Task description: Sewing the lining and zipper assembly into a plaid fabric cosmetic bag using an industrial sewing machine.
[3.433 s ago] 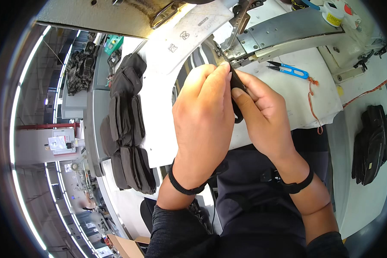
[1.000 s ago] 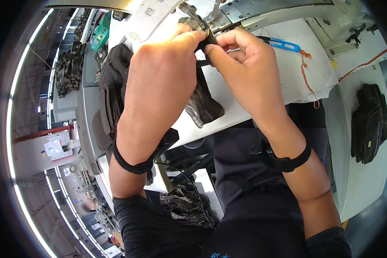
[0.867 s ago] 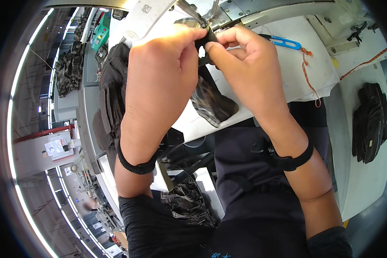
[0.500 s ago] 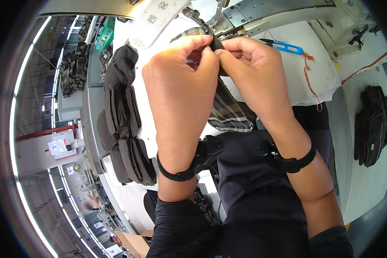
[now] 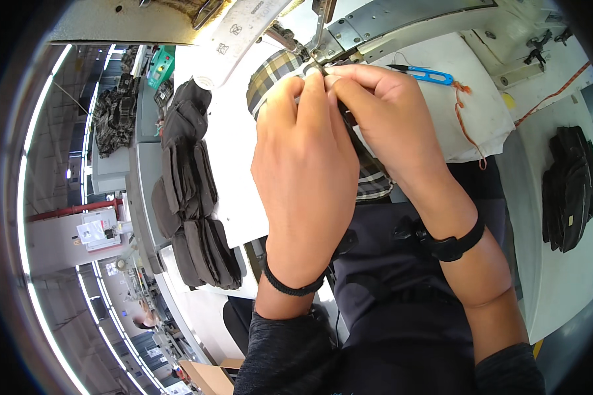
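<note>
A plaid fabric piece (image 5: 265,80) with dark edging lies under the needle area of a sewing machine (image 5: 244,34), close to the presser foot (image 5: 304,55). My left hand (image 5: 306,168) covers the middle of the fabric, its bent fingertips gripping the edge just in front of the foot; its thumb is hidden. Beside it, my right hand (image 5: 390,112) pinches the same edge between thumb and index finger. The fingertips of both hands nearly meet. Another part of the plaid hangs out below my hands, toward my lap.
Blue thread snips (image 5: 429,75) with an orange cord lie right of my hands. Stacked dark fabric pieces (image 5: 190,174) line the table's left side. Another dark stack (image 5: 566,191) rests on the far-right surface. An open cardboard box (image 5: 207,376) stands at lower left.
My left hand has turned and shifted right, from pinching with the thumb side up to lying over the fabric. More plaid shows left of the presser foot. My right hand has barely moved.
</note>
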